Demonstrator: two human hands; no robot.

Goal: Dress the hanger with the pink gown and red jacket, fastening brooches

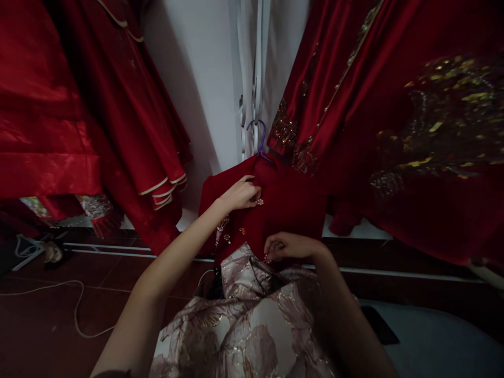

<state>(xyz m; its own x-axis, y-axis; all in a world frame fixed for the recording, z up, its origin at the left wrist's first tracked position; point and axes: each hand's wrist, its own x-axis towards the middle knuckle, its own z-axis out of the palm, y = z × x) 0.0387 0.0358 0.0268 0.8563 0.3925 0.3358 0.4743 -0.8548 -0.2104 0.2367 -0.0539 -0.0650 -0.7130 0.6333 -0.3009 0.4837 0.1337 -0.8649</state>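
A dark red jacket (pixel 295 202) hangs in front of me on a purple hanger (pixel 262 137). My left hand (pixel 244 194) lies on its upper front, fingers bent and closed on the cloth beside a flower-shaped pearl button (pixel 259 201). Lower down, my right hand (pixel 289 245) has its fingers curled in a pinch at the jacket's front, by another small ornament (pixel 268 259). Between the hands sits a gold-coloured ornament (pixel 242 230). A beaded decoration (pixel 222 228) hangs to its left, partly behind my left forearm.
Red satin garments (pixel 129 105) hang on the left, and gold-embroidered red ones (pixel 452 115) on the right. Behind the jacket are a white wall and metal bars (pixel 258 63). A cable (pixel 81 310) crosses the floor at left. A dark flat object (pixel 380 325) lies on a pale surface (pixel 441 341).
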